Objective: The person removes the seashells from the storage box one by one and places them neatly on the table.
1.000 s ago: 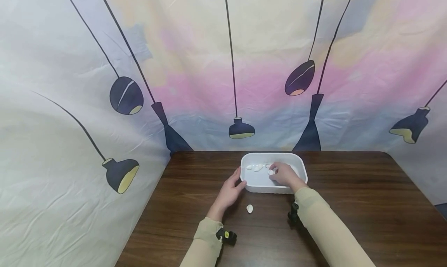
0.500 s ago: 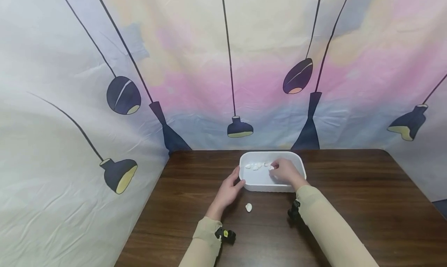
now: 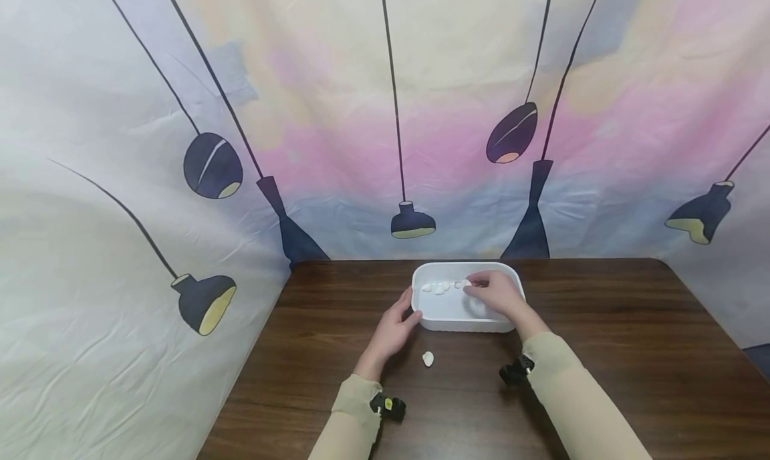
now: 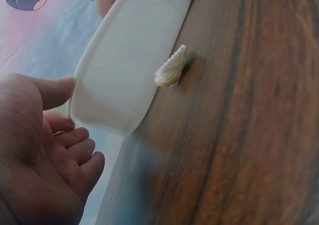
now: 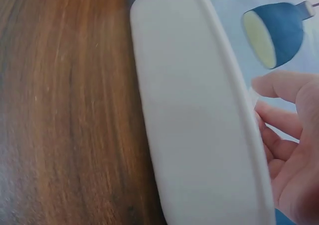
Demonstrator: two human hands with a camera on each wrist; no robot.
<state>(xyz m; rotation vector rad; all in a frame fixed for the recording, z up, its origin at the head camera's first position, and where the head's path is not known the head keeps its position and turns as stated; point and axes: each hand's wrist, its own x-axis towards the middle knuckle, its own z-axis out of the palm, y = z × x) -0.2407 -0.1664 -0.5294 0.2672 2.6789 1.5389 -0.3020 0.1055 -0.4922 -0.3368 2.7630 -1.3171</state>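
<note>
A white rectangular tray (image 3: 457,325) stands near the table's far edge. My left hand (image 3: 390,329) holds its left end, the thumb at the rim and the other fingers round the outside in the left wrist view. Inside the tray, toward its right half, my right hand (image 3: 498,293) pinches a small white seashell (image 5: 254,97) between thumb and forefinger; the tray wall partly hides it in the right wrist view. Several white seashells (image 3: 440,289) lie in a row along the tray's back. One ridged seashell (image 4: 172,67) lies on the wood in front of the tray.
The dark wooden table (image 3: 601,366) spreads out on both sides of the tray. Behind it hangs a cloth (image 3: 469,179) printed with lamps. Black wrist cameras are strapped to both sleeves.
My right hand has shifted slightly up and back within the tray, still pinching the seashell, and its forearm has moved a little to the right. The left hand keeps its hold on the tray.
</note>
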